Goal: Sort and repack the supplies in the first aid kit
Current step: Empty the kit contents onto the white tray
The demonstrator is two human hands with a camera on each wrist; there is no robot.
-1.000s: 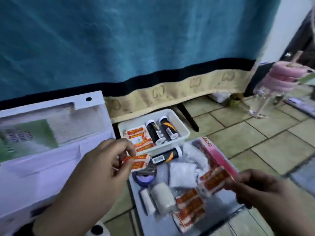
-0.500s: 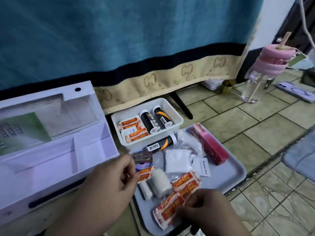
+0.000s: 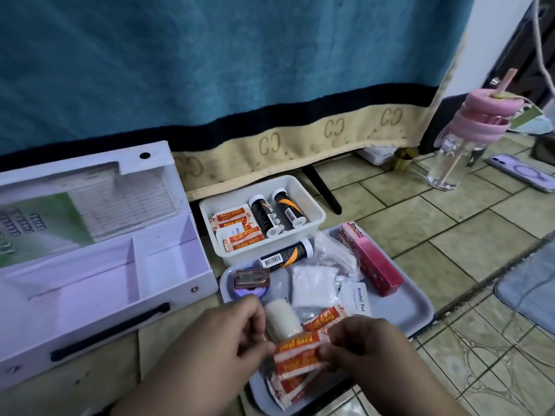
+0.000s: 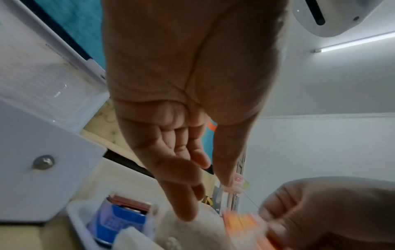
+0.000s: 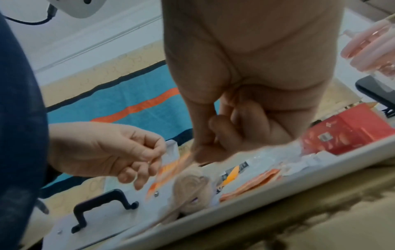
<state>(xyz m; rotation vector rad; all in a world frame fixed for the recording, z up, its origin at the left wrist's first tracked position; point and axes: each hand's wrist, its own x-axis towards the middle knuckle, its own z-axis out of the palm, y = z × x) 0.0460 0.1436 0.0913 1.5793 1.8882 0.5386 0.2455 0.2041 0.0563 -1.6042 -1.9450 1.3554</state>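
On the floor the open first aid kit [image 3: 99, 265] lies off to the left, with a white bin [image 3: 261, 219] of 2 tubes and plasters behind the grey tray [image 3: 414, 307]. Over the tray's near end, the left hand [image 3: 222, 340] and right hand [image 3: 369, 346] face each other, each pinching one end of a plaster packet stack [image 3: 297, 354]. The stack's long axis runs hand to hand, between the fingers [image 5: 147, 157], so either hand could carry it away; the left is nearer the kit.
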